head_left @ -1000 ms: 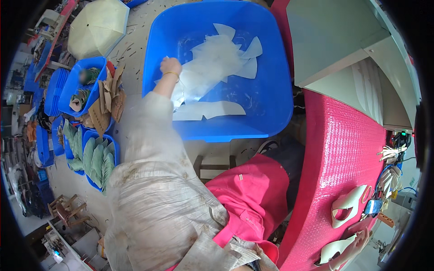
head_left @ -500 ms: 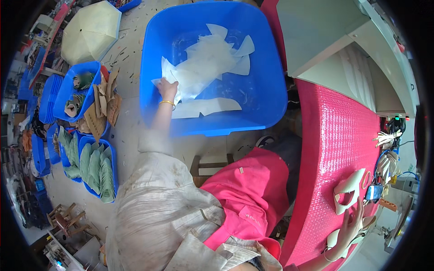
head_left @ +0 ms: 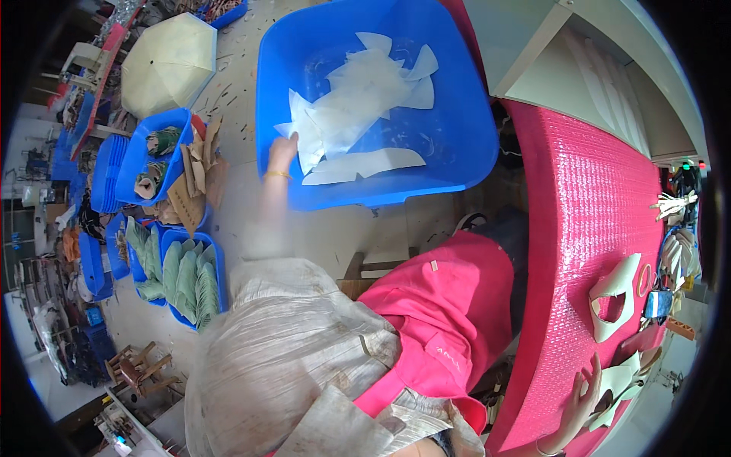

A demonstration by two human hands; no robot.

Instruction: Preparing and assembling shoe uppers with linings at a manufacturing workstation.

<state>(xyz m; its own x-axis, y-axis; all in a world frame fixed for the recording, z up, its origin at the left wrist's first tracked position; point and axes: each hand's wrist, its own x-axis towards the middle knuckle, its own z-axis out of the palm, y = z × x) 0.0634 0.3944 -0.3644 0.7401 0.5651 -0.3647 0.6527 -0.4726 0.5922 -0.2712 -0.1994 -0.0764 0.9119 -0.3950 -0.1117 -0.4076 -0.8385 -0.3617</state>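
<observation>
In the blue bin (head_left: pixel 464 164) lies a loose heap of thin white cut pieces (head_left: pixel 358 95), with one long curved piece (head_left: pixel 365 164) apart on the near side. My left hand (head_left: pixel 282 154), a yellow bangle at its wrist, is at the bin's left side by the pointed corner of the heap. Its fingers are partly hidden and blurred, so any hold on a piece is unclear. At the lower right my right hand (head_left: pixel 585 392) rests over the pink-covered table (head_left: pixel 586 206), fingers apart, beside white cut pieces (head_left: pixel 620 381). A white ring-like piece (head_left: pixel 615 298) lies farther up.
Smaller blue bins on the left hold green leaf-shaped pieces (head_left: pixel 186 278) and rolled pieces (head_left: pixel 161 141). Brown cardboard (head_left: pixel 186 202) leans there. An open pale umbrella (head_left: pixel 169 65) stands behind. A grey-white cabinet (head_left: pixel 525 46) overhangs the table's far end. A wooden stool (head_left: pixel 141 369) is lower left.
My left hand has drawn back leftward from the white heap toward the bin's edge. My right hand has shifted slightly toward me, away from the ring-like piece. The whole view has moved a little.
</observation>
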